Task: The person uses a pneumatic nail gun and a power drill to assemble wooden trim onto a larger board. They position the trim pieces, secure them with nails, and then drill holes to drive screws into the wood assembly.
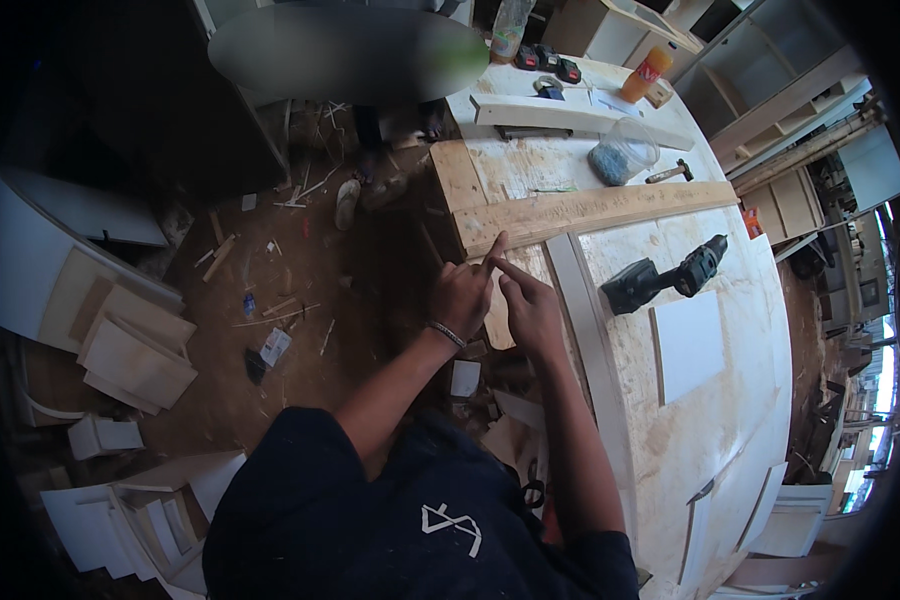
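Observation:
My left hand and my right hand meet in front of me, off the near left edge of the workbench. The left index finger points up, with the other fingers curled. My right index finger reaches across and touches the left fingers. Both hands are mostly closed, and whatever they hold, if anything, is hidden. Just beyond them, a wooden plank lies across the bench. Right of my right hand runs a long pale board. A cordless drill lies on its side near a white panel.
A clear tub with bluish contents and a hammer sit beyond the plank. Farther back are an orange drink bottle and tool batteries. Wood scraps litter the floor; cabinet parts stand left. A blurred person is opposite.

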Demonstrator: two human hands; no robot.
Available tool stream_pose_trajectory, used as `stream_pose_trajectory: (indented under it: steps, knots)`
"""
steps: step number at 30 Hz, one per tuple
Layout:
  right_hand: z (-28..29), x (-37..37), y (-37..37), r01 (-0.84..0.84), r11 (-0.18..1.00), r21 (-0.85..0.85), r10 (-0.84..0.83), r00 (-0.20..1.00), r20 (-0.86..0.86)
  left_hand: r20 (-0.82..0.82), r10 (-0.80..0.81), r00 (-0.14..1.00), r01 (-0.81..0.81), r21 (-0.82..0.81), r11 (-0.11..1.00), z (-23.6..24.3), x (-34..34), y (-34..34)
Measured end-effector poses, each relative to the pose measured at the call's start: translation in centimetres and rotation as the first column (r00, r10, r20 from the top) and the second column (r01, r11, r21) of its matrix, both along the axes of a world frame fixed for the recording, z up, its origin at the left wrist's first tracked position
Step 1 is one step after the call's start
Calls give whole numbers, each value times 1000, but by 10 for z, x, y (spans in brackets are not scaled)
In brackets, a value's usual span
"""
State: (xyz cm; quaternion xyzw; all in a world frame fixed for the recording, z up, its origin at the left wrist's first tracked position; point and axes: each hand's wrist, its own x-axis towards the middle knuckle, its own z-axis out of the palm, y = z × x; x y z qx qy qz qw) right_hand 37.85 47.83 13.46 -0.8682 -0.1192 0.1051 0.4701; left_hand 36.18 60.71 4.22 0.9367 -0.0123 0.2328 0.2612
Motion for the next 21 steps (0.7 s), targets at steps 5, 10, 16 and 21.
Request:
stream_pose_trajectory:
  steps: [5,10,16,21]
  knots:
    - [1,0,-6,14,996,88,-15,1000,7,17,3,1000,-3,1,1000,5,6,-1]
    - [17,1,-9,-3,993,115,11,998,-67,71,-9,997,11,-28,1000,7,11,-8]
    - [10,3,-20,5,991,134,0,999,-36,59,-38,998,40,-29,999,10,14,-14]
    - [9,1,-25,56,989,136,-46,996,-72,34,-60,998,61,-15,998,12,12,-20]
